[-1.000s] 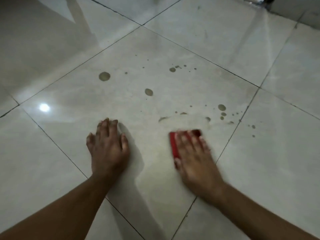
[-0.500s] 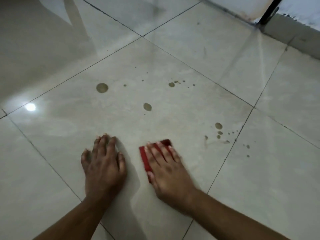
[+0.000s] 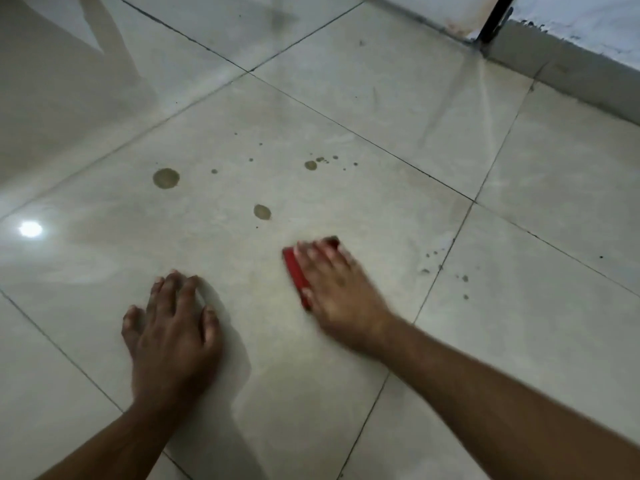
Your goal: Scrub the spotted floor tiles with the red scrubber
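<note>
Our right hand presses the red scrubber onto the spotted tile, fingers straight over it; our left hand rests flat, fingers spread.

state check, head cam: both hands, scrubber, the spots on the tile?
left hand: flat on the tile, fingers spread, holds nothing.
right hand: straight fingers press down on the scrubber; motion-blurred.
red scrubber: flat on the floor, mostly covered by the right hand.
large spot: not scrubbed.
middle spot: not scrubbed, just ahead of the scrubber.
spot cluster: not scrubbed.
small specks: remain near the right grout line.
</note>
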